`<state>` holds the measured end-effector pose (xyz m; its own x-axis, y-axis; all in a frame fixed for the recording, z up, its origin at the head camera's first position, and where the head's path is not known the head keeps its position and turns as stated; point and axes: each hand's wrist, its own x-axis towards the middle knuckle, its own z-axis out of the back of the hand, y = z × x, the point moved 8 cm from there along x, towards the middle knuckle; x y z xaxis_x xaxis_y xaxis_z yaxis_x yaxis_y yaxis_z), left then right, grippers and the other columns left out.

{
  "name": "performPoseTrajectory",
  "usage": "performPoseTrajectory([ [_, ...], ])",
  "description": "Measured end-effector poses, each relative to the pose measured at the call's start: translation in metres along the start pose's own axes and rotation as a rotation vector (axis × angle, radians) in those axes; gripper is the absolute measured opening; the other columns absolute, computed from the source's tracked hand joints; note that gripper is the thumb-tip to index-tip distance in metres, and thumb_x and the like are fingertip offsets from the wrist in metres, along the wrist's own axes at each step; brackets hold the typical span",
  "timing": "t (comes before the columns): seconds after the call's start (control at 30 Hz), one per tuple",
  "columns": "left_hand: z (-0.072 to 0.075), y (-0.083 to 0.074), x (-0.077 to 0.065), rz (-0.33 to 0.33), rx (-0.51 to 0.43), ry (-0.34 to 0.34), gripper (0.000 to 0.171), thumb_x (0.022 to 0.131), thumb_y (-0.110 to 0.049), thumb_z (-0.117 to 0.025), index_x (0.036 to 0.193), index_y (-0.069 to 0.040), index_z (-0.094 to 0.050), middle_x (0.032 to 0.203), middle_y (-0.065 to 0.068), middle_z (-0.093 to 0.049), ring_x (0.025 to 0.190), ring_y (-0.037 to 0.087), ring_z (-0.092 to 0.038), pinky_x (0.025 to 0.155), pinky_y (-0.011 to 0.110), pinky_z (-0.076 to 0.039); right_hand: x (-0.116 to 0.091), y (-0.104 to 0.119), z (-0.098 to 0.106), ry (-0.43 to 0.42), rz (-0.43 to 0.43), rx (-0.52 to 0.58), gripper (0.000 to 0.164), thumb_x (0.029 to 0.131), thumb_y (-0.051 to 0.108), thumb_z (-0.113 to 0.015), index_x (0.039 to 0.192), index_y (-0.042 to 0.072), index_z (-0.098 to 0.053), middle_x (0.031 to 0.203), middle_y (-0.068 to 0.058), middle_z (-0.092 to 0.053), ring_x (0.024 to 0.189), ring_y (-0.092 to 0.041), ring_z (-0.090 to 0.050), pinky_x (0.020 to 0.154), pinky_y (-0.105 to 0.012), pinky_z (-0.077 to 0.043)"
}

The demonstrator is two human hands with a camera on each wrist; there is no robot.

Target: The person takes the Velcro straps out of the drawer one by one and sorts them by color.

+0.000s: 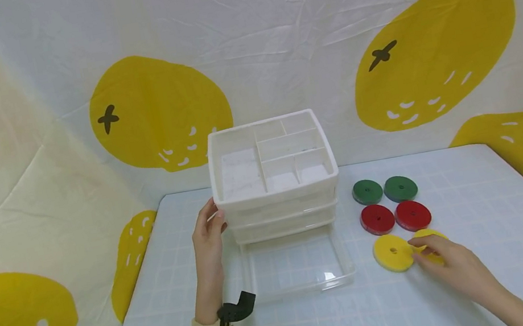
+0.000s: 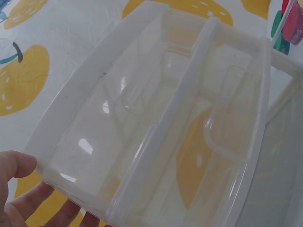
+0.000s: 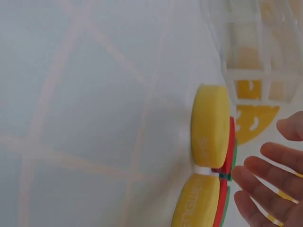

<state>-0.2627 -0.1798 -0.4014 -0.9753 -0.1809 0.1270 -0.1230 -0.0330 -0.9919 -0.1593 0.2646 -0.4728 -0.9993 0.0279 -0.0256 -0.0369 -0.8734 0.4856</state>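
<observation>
A white plastic drawer unit [image 1: 279, 206] stands at the table's middle, its clear bottom drawer [image 1: 308, 289] pulled out toward me. My left hand [image 1: 209, 246] touches the unit's left side, thumb at the front corner and fingers along the side. To the right lie two yellow discs with centre holes, a left one [image 1: 386, 261] and a right one [image 1: 434, 232] partly hidden by my right hand [image 1: 452, 264]. That hand hovers over the yellow pair with nothing in its grasp; the right wrist view has its fingers [image 3: 265, 189] spread. Lettering marks the yellow rim [image 3: 203, 137].
Behind the yellow discs lie two red discs [image 1: 377, 220] and two green discs [image 1: 367, 192], each pair side by side. The unit's top tray [image 1: 241, 175] is divided into several compartments. A fruit-printed cloth [image 1: 277, 68] hangs behind the table.
</observation>
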Motion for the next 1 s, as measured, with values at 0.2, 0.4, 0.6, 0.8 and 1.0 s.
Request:
performPoseTrajectory([
  [0.2,0.000,0.000,0.000,0.001,-0.007,-0.001,0.039,0.097,-0.024,-0.056,0.136,-0.018,-0.053,0.121,-0.008,-0.054,0.105,0.005,-0.056,0.094,0.027,-0.046,-0.002,0.018,-0.009,0.005,0.028,0.065,0.031,0.086,0.024,-0.071,0.116,0.016,-0.066,0.109,0.000,-0.069,0.092,-0.014,-0.062,0.071,-0.018,-0.053],
  [0.4,0.001,-0.001,0.000,-0.007,-0.006,0.001,0.040,0.097,-0.026,-0.056,0.136,-0.018,-0.053,0.123,-0.006,-0.054,0.106,0.006,-0.055,0.094,0.027,-0.046,-0.005,0.032,-0.029,0.079,0.003,0.213,0.027,0.088,0.022,-0.069,0.114,0.016,-0.067,0.105,0.002,-0.070,0.086,-0.008,-0.062,0.070,-0.012,-0.051],
  [0.6,0.000,0.000,0.000,-0.008,0.003,0.005,0.039,0.097,-0.026,-0.056,0.136,-0.019,-0.053,0.124,-0.005,-0.054,0.107,0.007,-0.056,0.095,0.029,-0.046,-0.009,0.044,-0.055,0.206,-0.045,0.381,0.026,0.089,0.026,-0.068,0.112,0.013,-0.068,0.101,0.000,-0.071,0.081,-0.005,-0.061,0.072,-0.013,-0.051],
  [0.8,0.000,0.000,0.000,-0.005,0.001,0.006,0.040,0.098,-0.026,-0.056,0.137,-0.019,-0.052,0.124,-0.005,-0.054,0.106,0.006,-0.056,0.095,0.028,-0.046,-0.013,0.059,-0.079,0.358,-0.017,0.561,0.033,0.090,0.029,-0.066,0.113,0.005,-0.065,0.103,-0.009,-0.070,0.081,-0.012,-0.063,0.073,-0.015,-0.052],
  [1.0,0.000,0.000,0.000,-0.004,0.000,0.000,0.040,0.098,-0.025,-0.056,0.136,-0.019,-0.052,0.124,-0.006,-0.054,0.105,0.006,-0.056,0.093,0.027,-0.046,-0.016,0.078,-0.098,0.511,0.023,0.677,0.038,0.093,0.031,-0.061,0.116,0.001,-0.063,0.107,-0.013,-0.069,0.087,-0.017,-0.066,0.077,-0.020,-0.054],
])
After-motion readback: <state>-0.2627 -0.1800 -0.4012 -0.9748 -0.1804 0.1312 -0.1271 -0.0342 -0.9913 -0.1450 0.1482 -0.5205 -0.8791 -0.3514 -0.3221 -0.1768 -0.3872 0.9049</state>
